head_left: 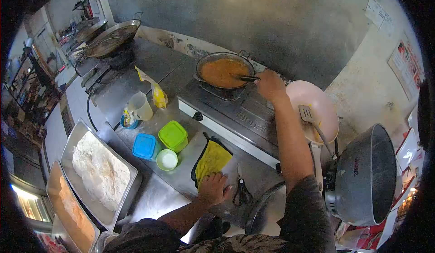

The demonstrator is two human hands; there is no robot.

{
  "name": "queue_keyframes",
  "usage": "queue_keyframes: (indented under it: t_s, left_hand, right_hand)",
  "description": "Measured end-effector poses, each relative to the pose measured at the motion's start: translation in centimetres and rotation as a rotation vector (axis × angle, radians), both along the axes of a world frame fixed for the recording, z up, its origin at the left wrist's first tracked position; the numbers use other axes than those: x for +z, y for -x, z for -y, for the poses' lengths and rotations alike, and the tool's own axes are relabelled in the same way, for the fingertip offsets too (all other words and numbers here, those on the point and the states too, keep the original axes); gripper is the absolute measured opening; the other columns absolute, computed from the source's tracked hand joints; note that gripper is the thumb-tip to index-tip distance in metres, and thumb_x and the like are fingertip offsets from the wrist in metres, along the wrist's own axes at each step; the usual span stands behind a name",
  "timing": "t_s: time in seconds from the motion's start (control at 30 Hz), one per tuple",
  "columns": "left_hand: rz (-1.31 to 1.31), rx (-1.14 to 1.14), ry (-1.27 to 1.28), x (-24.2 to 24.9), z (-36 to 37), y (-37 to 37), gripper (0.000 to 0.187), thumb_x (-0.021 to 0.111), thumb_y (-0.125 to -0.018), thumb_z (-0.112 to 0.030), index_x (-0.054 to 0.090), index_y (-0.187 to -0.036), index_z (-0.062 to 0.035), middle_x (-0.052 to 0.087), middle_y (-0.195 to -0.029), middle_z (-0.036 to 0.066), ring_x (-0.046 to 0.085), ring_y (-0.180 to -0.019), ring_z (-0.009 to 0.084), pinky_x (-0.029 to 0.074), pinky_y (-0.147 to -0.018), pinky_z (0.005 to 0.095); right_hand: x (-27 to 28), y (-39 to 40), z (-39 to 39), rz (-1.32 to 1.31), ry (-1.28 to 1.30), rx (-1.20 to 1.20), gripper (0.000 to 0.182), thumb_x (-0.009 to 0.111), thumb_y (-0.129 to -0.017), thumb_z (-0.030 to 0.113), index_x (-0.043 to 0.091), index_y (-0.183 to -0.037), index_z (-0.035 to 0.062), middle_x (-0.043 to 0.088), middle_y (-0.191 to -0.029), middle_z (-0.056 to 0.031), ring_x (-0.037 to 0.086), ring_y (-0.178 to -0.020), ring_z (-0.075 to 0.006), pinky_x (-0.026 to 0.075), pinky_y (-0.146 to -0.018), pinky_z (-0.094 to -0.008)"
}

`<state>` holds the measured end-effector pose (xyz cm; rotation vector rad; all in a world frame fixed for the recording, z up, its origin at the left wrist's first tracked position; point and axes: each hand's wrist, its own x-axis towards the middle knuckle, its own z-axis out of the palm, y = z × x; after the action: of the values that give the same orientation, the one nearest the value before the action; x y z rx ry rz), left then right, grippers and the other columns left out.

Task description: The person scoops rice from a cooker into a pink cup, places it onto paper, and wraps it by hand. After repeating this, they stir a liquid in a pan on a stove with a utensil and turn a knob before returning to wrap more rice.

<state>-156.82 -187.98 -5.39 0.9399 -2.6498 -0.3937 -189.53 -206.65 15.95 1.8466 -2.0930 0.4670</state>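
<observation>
My right hand (270, 85) is closed round the dark handle of a utensil (247, 78), whose far end dips into the orange-brown sauce in a two-handled wok (198, 67). That wok stands on the left burner of the gas stove (226, 127). On the steel counter, my left hand (214, 188) lies with fingers apart on the lower end of a yellow cloth (211, 160) with black edging. Just right of that hand is a pair of black-handled scissors (242, 192).
A pink pan (317, 103) holding a slotted spatula (306, 113) stands right of the wok. Green (173, 136) and blue (145, 146) lidded tubs, a measuring jug (141, 106) and a flour tray (134, 176) are left. A big grey pot (364, 176) stands at right.
</observation>
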Motion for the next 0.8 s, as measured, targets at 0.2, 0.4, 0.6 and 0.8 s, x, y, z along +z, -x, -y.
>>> queue_keyframes:
  t_s: [0.2, 0.4, 0.6, 0.8]
  left_hand:
    - [-0.021, 0.005, 0.028, -0.2, -0.1, 0.0, 0.046, 0.062, -0.091, -0.044, 0.065, -0.117, -0.0062, 0.061, -0.111, 0.015, 0.059, -0.103, 0.0332, 0.044, -0.084, 0.0501]
    - [-0.015, -0.002, -0.006, 0.6, -0.2, -0.1, 0.045, 0.062, -0.091, -0.044, 0.065, -0.115, -0.0062, 0.061, -0.111, 0.016, 0.058, -0.103, 0.0345, 0.045, -0.085, 0.0507]
    - [-0.045, -0.008, 0.029, -0.3, -0.1, -0.2, 0.046, 0.064, -0.089, -0.044, 0.065, -0.115, -0.0063, 0.061, -0.111, 0.016, 0.058, -0.103, 0.0344, 0.046, -0.085, 0.0507]
    - [-0.106, 0.034, 0.065, 1.1, -0.4, -0.1, 0.041, 0.057, -0.094, -0.04, 0.065, -0.113, -0.0051, 0.062, -0.105, 0.017, 0.06, -0.099, 0.0358, 0.047, -0.083, 0.0511]
  right_hand:
    - [3.1, -0.2, -1.1, -0.051, 0.142, -0.048, 0.026, 0.062, -0.09, 0.026, 0.073, -0.101, 0.0055, 0.067, -0.103, -0.0164, 0.068, -0.099, -0.0364, 0.056, -0.083, -0.0475]
    - [2.7, -0.4, -1.2, 0.102, -0.089, -0.186, 0.027, 0.06, -0.093, 0.026, 0.073, -0.102, 0.0045, 0.069, -0.108, -0.0192, 0.068, -0.098, -0.0389, 0.056, -0.082, -0.0494]
    - [1.9, -0.1, -1.4, 0.196, -0.208, 0.071, 0.027, 0.06, -0.094, 0.028, 0.073, -0.103, 0.0065, 0.068, -0.109, -0.0236, 0.066, -0.099, -0.0434, 0.053, -0.086, -0.0523]
    - [5.9, -1.7, -4.2, 0.152, 0.174, 0.077, 0.026, 0.06, -0.095, 0.026, 0.072, -0.105, 0.0045, 0.068, -0.105, -0.0209, 0.064, -0.102, -0.0414, 0.051, -0.09, -0.0496]
